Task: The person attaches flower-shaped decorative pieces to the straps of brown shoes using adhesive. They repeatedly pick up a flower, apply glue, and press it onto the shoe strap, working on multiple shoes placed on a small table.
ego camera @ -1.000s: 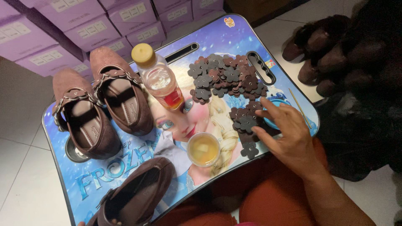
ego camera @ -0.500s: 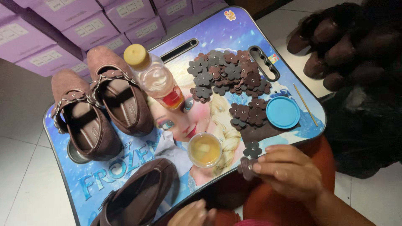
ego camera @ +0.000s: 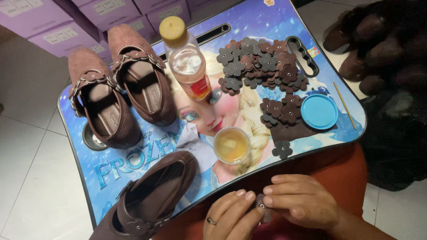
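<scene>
Both hands' fingers (ego camera: 253, 198) pinch a brown flower (ego camera: 263, 212) below the tray edge (ego camera: 311, 153)

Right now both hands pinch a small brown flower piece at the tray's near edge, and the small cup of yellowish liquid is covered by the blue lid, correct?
Not quite: the head view shows the cup open, while the blue lid lies apart on the tray. Both the left hand and right hand do pinch the flower piece.

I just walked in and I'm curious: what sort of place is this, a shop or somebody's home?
Probably a home workshop for decorating shoes: a lap tray holds brown shoes, a pile of flower cutouts and a small cup of liquid, with stacked boxes behind.
</scene>
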